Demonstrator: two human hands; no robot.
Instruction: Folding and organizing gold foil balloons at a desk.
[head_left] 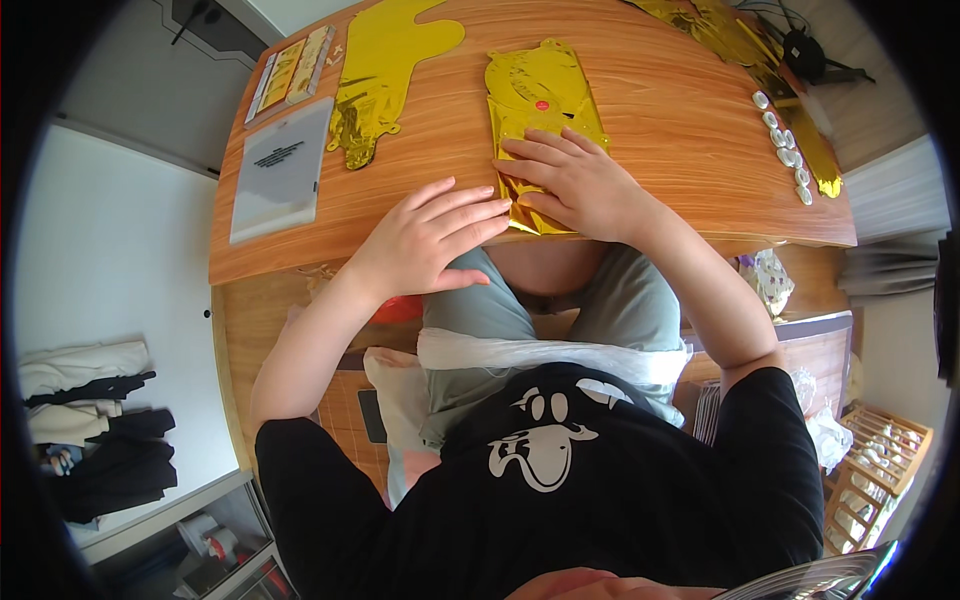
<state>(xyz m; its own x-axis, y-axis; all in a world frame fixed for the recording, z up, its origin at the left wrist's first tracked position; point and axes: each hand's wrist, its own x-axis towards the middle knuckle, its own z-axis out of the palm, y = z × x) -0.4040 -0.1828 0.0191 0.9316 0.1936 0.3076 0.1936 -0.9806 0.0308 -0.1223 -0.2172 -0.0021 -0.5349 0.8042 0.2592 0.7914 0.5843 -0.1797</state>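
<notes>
Grey pouch (280,170): flat on the wooden table (680,140), at 10 o'clock from the left hand, well apart.
Long gold foil piece (385,70): lies at 12 o'clock from the left hand.
Left hand (425,240): released, fingers extended, fingertips touching the near edge of the gold foil balloon (540,110).
Right hand (575,185): released, palm down, pressing flat on the balloon's near end.
Gold foil balloon: at table centre, extending toward 12 o'clock.
White clips (785,145): in a row at 2 o'clock from the right hand.

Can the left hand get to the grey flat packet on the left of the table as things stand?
Probably yes. The left hand lies flat at the near table edge, and only bare wooden table separates it from the grey packet. The right hand presses the gold foil balloon, clear of that path.
</notes>
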